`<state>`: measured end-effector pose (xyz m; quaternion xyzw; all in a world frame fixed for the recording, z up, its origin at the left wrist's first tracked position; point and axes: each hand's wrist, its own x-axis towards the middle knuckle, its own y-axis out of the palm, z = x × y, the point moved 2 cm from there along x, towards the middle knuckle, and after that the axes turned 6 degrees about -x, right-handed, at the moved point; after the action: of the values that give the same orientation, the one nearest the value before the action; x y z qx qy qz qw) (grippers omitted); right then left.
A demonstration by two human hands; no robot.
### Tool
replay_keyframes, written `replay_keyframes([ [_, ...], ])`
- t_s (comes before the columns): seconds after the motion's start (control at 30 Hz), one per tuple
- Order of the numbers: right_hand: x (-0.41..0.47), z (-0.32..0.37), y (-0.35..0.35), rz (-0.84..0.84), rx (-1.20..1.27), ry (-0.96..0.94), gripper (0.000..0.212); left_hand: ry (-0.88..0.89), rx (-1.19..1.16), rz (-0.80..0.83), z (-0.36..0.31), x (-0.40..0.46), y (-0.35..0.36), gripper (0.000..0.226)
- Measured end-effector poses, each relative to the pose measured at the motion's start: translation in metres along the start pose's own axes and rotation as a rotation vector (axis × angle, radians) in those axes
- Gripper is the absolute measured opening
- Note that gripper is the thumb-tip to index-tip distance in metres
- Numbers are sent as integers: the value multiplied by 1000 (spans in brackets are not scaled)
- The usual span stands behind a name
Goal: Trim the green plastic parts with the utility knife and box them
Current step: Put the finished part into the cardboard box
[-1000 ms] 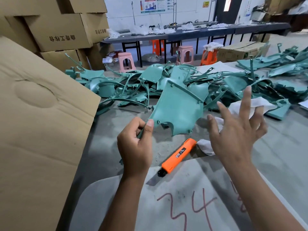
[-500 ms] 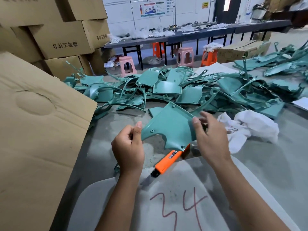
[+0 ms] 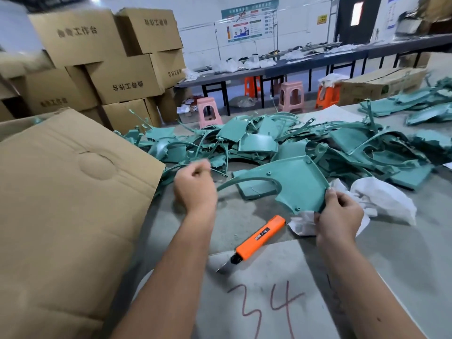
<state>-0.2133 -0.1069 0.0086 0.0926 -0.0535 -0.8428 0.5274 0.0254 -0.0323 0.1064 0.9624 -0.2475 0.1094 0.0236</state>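
The orange knife (image 3: 259, 238) lies on the table (image 3: 403, 253), just under the right hand (image 3: 338, 220). Those fingers (image 3: 329, 195) pinch the green part (image 3: 296, 184) by its near corner. It looks light, thin and stiff. The left hand (image 3: 195, 187) has let go and curls around nothing I can see, beside the box (image 3: 63, 204).

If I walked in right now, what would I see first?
Probably the big heap of green plastic parts spread across the middle of the grey table. Next, the bright orange utility knife lying near the front, between the person's arms. The right hand grips one green part by its corner, above the knife.
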Motion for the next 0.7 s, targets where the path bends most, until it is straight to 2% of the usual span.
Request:
replay_keyframes([
  [0.03,0,1,-1,3,15,-3,23,72,66,115,-9,1,4,44],
  [0.07,-1,2,0,13,30,-5,22,114,101,248,-21,0,7,57],
  [0.13,-2,4,0,41,24,-39,24,240,223,529,-42,-2,13,33],
  [0.2,-8,9,2,81,-13,-114,25,386,386,776,-56,-8,17,29],
  [0.23,-12,11,4,105,-30,-151,26,401,416,835,-60,-10,17,27],
  [0.3,-18,12,8,146,-64,-194,27,414,374,818,-63,-10,17,15],
  [0.4,-22,10,10,177,-62,-197,26,413,365,683,-51,-3,12,3],
  [0.57,-16,3,10,122,13,-68,29,82,345,603,-6,5,-7,27],
  [0.63,-17,-1,13,121,19,-43,29,26,342,518,8,9,-14,38],
  [0.7,-20,-4,17,139,21,-23,27,46,381,471,10,12,-19,49],
])
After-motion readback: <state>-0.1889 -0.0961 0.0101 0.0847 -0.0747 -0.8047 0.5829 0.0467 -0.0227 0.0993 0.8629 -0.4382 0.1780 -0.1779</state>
